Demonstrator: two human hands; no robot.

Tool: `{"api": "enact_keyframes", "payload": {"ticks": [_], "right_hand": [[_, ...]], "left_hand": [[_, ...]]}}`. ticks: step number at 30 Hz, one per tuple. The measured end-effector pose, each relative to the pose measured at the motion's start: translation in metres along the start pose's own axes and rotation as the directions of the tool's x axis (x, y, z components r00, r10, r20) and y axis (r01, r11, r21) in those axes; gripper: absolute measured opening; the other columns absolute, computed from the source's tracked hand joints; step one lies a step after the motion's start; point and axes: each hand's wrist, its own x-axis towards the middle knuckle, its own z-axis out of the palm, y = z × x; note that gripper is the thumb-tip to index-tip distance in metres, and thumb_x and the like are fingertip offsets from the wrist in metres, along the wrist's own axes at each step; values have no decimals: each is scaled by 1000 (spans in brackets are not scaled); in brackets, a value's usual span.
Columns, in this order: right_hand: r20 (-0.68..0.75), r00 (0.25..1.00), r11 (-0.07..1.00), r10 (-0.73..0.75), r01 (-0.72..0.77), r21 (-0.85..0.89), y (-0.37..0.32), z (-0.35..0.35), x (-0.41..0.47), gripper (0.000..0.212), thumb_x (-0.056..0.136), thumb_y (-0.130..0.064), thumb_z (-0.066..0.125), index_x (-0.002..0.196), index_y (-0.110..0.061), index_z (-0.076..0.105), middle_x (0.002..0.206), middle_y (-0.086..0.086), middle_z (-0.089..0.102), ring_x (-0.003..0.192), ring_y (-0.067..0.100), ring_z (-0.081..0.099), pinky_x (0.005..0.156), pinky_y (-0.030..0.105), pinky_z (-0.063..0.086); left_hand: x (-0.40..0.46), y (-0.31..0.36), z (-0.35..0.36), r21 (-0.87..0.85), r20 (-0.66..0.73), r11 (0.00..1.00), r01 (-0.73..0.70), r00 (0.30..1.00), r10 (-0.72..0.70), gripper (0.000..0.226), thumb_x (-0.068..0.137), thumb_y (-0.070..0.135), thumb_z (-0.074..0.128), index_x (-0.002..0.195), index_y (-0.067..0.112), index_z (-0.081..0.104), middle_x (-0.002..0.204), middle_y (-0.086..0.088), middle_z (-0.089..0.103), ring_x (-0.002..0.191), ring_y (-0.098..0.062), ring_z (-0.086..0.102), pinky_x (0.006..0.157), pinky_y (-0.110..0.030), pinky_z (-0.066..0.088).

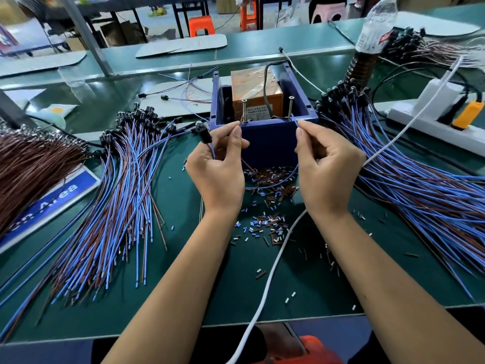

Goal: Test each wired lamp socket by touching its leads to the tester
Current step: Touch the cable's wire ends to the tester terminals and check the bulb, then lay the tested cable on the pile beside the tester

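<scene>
Head view: one lamp socket [203,131] under test, its leads pinched by the left hand [217,166] and right hand [326,164] against the tester [263,127] screws. Large socket bundles [420,185] flank it; the tested share cannot be told.

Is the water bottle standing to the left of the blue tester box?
No, the water bottle stands at the far right of the bench, to the right of the blue tester box.
</scene>
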Motion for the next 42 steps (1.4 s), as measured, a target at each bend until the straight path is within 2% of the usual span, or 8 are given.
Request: {"api": "enact_keyframes", "payload": {"ticks": [8,15,22,27,33,38,40,42], "right_hand": [[10,1000,1000,-21,21,1,-3,-2,1,19,102,-11,65,110,-3,80,96,3,79,85,11,74,75,33,61],[29,999,999,-40,40,-4,-4,-4,0,19,104,-11,64,111,-3,80,96,4,79,85,13,74,75,31,60],[36,999,999,-38,39,-9,-2,-3,-1,20,104,-12,63,112,-4,80,93,3,78,81,12,72,71,32,59],[17,1000,1000,-9,9,-2,0,-1,-1,20,104,-13,63,110,-5,80,92,2,79,81,11,73,72,33,60],[-38,993,992,110,-108,62,-1,-11,-4,14,101,-15,65,108,-12,76,77,-3,71,67,12,68,62,34,56],[-119,984,989,132,-123,81,-5,-47,3,4,100,-12,65,103,-11,68,65,0,60,55,16,57,51,30,45],[-191,974,992,123,-120,30,0,-74,11,2,99,-12,65,99,-12,67,67,-2,60,56,14,56,54,25,44],[-260,957,989,129,-144,-42,9,-107,21,4,98,-14,66,97,-12,69,70,-4,63,59,10,60,59,22,45]], "left_hand": [[0,1,0,-3,2,1000,-1,1000,1,9,99,14,68,98,17,77,72,2,73,78,-14,71,91,-44,58],[-2,7,-2,23,-3,1000,3,1000,-3,11,98,13,68,94,21,75,72,1,73,81,-23,72,91,-45,57],[-1,7,-3,43,-8,999,2,1000,-2,9,98,12,69,94,16,77,71,5,72,78,-13,70,85,-33,56],[-2,7,-4,35,-36,999,2,999,-1,14,98,13,69,93,25,74,73,-1,74,77,-24,72,87,-47,58],[-9,18,3,7,-85,999,-38,996,38,7,98,7,67,97,3,74,72,-2,71,67,-11,68,73,-19,50],[-28,53,47,61,240,998,28,970,-41,11,95,12,72,85,12,76,65,3,73,63,-8,69,68,-21,54],[-35,69,76,50,452,984,169,875,-174,12,93,11,72,82,12,77,64,1,74,61,-8,69,69,-21,55],[-49,82,113,81,649,922,379,682,-337,17,93,8,71,76,11,74,67,-6,74,55,-13,63,61,-24,53]]}}
